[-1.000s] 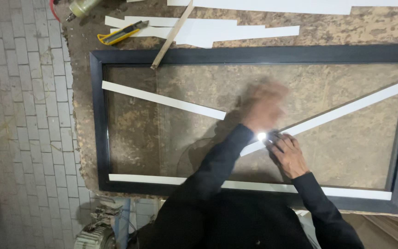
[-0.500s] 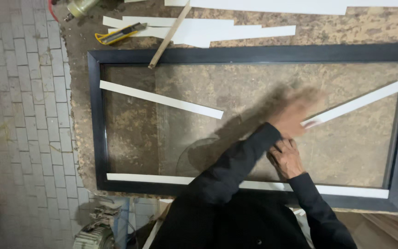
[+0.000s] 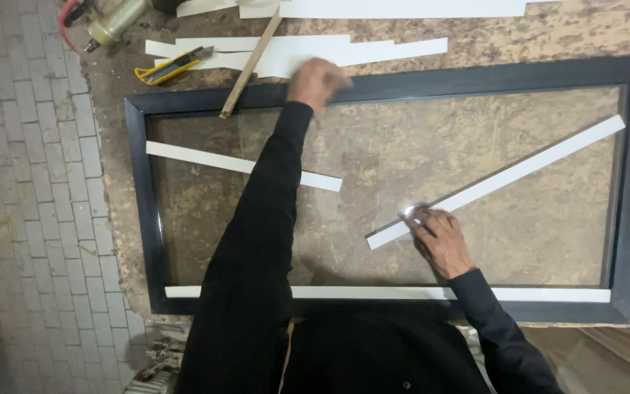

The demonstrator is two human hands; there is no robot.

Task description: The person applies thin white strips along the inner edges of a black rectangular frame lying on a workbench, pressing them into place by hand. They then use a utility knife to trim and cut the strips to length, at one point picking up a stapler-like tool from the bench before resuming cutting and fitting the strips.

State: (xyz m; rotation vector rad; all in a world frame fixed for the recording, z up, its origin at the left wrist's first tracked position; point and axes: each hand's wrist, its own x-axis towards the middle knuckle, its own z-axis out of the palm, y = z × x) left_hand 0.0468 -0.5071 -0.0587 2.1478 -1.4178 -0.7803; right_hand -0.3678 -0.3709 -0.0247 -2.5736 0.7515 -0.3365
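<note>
On the counter (image 3: 563, 33) lies a dark frame (image 3: 136, 190) with glass. The left hand (image 3: 316, 82) reaches far up over the frame's top rail, just below the pile of white strips (image 3: 373, 51); it is blurred, so I cannot tell whether it is closed or holding anything. The right hand (image 3: 442, 241) presses fingers flat by the lower end of a long white strip (image 3: 504, 179), which slants up to the right.
</note>
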